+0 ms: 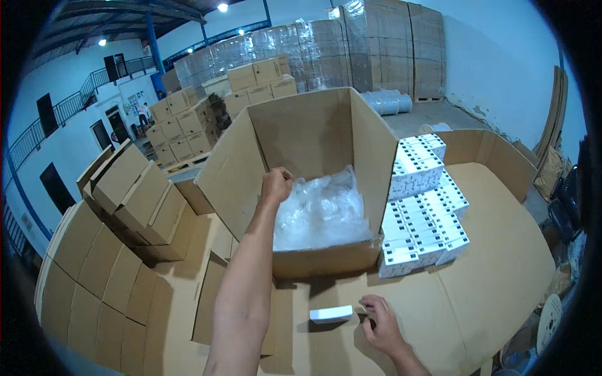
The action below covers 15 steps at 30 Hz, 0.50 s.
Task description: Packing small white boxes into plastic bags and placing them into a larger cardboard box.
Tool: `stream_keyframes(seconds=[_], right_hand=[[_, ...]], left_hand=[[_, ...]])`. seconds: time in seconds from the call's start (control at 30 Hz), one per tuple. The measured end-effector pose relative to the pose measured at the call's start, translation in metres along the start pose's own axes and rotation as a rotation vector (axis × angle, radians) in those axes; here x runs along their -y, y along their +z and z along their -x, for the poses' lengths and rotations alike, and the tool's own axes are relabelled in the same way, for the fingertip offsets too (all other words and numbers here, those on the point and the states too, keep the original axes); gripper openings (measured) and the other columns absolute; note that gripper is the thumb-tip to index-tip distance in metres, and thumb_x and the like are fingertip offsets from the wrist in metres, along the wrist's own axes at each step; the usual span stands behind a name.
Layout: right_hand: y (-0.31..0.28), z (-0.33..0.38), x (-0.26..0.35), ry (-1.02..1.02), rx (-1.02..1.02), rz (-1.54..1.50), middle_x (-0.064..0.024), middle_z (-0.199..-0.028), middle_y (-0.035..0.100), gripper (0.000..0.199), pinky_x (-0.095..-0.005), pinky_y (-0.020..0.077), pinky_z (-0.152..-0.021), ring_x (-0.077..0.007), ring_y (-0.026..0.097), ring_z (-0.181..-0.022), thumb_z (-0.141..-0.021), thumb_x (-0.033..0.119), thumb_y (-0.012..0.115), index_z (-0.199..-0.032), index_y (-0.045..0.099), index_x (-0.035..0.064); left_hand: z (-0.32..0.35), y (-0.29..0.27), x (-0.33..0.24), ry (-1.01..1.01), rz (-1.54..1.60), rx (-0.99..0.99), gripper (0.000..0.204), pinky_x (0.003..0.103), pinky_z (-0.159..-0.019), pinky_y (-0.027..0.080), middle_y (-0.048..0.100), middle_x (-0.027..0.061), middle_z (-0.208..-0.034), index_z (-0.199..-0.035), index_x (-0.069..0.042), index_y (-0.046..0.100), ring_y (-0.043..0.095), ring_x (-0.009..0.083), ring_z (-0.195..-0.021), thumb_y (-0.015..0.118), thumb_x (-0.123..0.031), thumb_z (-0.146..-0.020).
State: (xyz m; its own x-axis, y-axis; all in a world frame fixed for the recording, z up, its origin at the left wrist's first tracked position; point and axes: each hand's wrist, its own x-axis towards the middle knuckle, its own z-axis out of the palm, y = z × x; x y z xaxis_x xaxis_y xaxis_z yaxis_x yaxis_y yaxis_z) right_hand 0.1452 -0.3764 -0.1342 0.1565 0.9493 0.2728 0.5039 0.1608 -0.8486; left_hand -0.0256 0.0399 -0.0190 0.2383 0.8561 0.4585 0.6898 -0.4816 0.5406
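A large open cardboard box stands in the middle of the table, with a heap of clear plastic bags inside it. My left hand reaches over its near left part, at the upper left edge of the bags. Its fingers are curled closed, and whatever they may pinch is hidden. In front of the carton a small white box lies on the tabletop. Just right of it rests my right hand, thumb and fingers apart and bent, apparently not touching it.
Stacks of small white boxes stand against the carton's right side. Folded cardboard cartons and a brown carton wall fill the left. Brown cardboard covers the table. Farther back are palletised cartons and wrapped stacks.
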Motion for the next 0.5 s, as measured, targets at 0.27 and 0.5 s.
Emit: stream_keyframes(seconds=[0.27, 0.5], right_hand=[[-0.003, -0.007, 0.017, -0.072, -0.023, 0.049, -0.0210, -0.122, 0.058, 0.041, -0.0421, 0.0530, -0.100, -0.0379, 0.061, -0.112, -0.076, -0.008, 0.058, -0.117, 0.057, -0.0026], [-0.003, -0.010, 0.016, -0.044, -0.013, 0.067, -0.0202, -0.121, 0.059, 0.038, -0.0430, 0.0519, -0.098, -0.0371, 0.062, -0.111, -0.076, -0.006, 0.060, -0.114, 0.058, -0.0023]], left_hand=[[-0.009, 0.036, 0.022, 0.144, -0.507, 0.096, 0.023, 0.047, -0.090, 0.056, 0.074, 0.0214, -0.100, -0.101, -0.004, 0.075, 0.070, 0.0385, -0.100, 0.075, -0.017, -0.082], [-0.029, 0.026, 0.035, 0.018, -0.310, 0.042, 0.019, 0.049, -0.084, 0.057, 0.071, 0.0275, -0.097, -0.096, 0.000, 0.076, 0.072, 0.0411, -0.092, 0.070, -0.013, -0.083]])
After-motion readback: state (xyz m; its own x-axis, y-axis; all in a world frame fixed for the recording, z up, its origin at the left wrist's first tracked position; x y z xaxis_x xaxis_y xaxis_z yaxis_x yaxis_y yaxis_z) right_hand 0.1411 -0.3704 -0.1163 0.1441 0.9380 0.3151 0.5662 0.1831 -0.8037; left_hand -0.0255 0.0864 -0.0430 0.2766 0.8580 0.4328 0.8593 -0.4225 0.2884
